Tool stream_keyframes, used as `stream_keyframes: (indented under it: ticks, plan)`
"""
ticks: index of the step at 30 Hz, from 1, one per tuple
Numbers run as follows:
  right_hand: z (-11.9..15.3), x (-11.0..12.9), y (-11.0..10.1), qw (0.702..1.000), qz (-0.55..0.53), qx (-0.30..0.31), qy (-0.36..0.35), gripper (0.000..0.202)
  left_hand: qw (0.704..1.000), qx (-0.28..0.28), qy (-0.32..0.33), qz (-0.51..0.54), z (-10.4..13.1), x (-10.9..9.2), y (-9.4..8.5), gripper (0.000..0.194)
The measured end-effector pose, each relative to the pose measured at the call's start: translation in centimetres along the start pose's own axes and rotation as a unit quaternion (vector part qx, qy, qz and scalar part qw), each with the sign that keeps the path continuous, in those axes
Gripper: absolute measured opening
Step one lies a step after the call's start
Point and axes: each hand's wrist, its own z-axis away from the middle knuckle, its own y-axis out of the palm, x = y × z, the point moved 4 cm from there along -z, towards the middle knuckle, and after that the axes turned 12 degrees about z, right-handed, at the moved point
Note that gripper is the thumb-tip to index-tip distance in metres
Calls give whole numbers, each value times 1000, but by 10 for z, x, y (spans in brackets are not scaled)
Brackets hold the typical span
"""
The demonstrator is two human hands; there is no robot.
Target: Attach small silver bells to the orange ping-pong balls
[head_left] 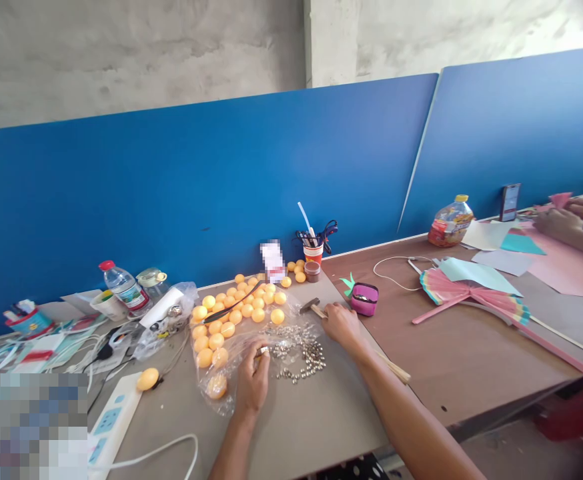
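Note:
My left hand [253,379] is closed, with a small pale piece pinched at its fingertips; its kind is too small to make out. It is beside a clear plastic bag [229,398] on which many orange balls [258,315] lie, some seemingly inside. Just right of that hand is a loose pile of small silver metal pieces [313,357], like beads or little bells. My right hand [341,325] is closed around the handle of a hammer [309,305], its metal head pointing left. Behind my right forearm, pale wooden sticks [395,368] show; whether they join the hammer is hidden.
A purple case [364,299] sits right of my right hand. Farther right are a pink fan-shaped craft [471,293], a juice bottle [450,221] and another person's hands [564,220]. A power strip [114,420], cables and a water bottle [125,288] crowd the left. A blue partition [196,193] stands behind.

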Motion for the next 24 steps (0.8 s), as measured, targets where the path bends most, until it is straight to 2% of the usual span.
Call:
stream_keyframes:
  ticks: [3,5,7,9,12,14,16,20,24]
  plan:
    - [0,1,0,1000,-18,-13,11,20,999,-7,-38,31,-2,2,-1,23]
    - [0,1,-7,996,-70,-59,21,20,993,-20,-74,88,-3,5,0,29]
    - [2,5,-16,980,-165,-108,-3,22,978,-45,-109,170,-4,8,1,34]
    - [7,15,-26,951,-274,-116,-82,22,960,-70,-127,241,-6,9,2,36]
    - [22,37,-36,898,-352,-23,-264,23,952,-76,-115,273,-7,6,4,39]
    - [35,50,-36,871,-326,64,-362,22,959,-64,-101,259,-7,3,5,41]
    - [43,57,-33,866,-270,105,-407,19,965,-55,-95,236,-7,3,5,44]
    - [49,63,-30,894,-157,66,-415,21,972,-50,-110,202,-6,8,4,50]
    - [53,69,-28,909,-94,41,-405,29,978,-39,-131,156,-4,9,1,56]
